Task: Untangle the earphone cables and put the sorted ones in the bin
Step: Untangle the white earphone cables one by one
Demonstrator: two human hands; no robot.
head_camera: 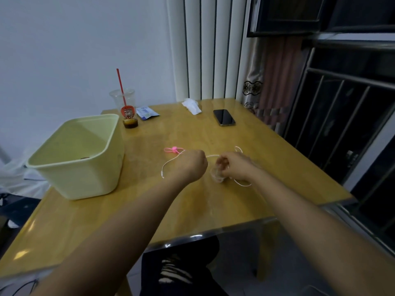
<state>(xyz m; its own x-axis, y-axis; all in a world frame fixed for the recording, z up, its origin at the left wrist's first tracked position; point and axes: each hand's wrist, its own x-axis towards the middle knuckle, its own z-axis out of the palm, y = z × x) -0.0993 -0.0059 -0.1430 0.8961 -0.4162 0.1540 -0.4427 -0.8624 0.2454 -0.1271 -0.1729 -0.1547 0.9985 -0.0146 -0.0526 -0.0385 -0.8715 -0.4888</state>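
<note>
A white earphone cable [171,163] lies on the wooden table [192,206], stretched between both hands. My left hand [191,164] is curled round one stretch of it, and a loose end trails down to its left. My right hand [234,166] pinches a blurred coil of the same cable [218,175]; another loop of cable [242,184] sticks out below that hand. A pink cable tie [173,149] lies just beyond my left hand. The pale yellow-green bin [72,178] stands at the table's left, with something small and dark at its bottom.
At the back of the table stand a plastic cup [126,107] with a red straw, a small blue packet [146,113], a crumpled tissue [192,106] and a dark phone [224,117]. A barred window runs along the right.
</note>
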